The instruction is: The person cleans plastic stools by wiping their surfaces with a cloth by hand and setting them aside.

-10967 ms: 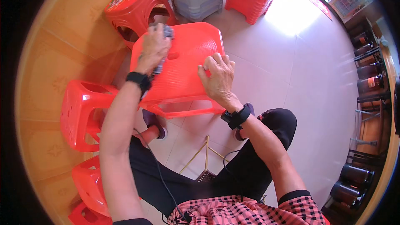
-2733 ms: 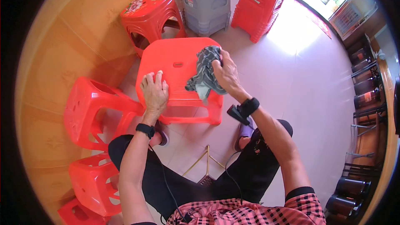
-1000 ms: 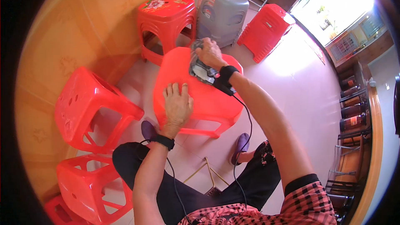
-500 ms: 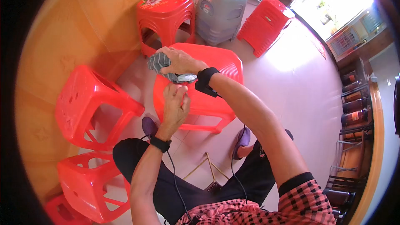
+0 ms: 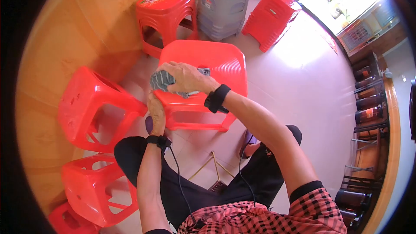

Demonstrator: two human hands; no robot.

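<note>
The red stool (image 5: 219, 60) stands upright before me, its top finely ridged; it looks light, stiff, best held by the rim. My right hand (image 5: 188, 77) clutches a soft grey striped cloth (image 5: 161, 80) over its left side. My left hand (image 5: 157, 113) is at the near left corner, its grip unclear. Flowered stools (image 5: 167, 15) stand beyond.
</note>
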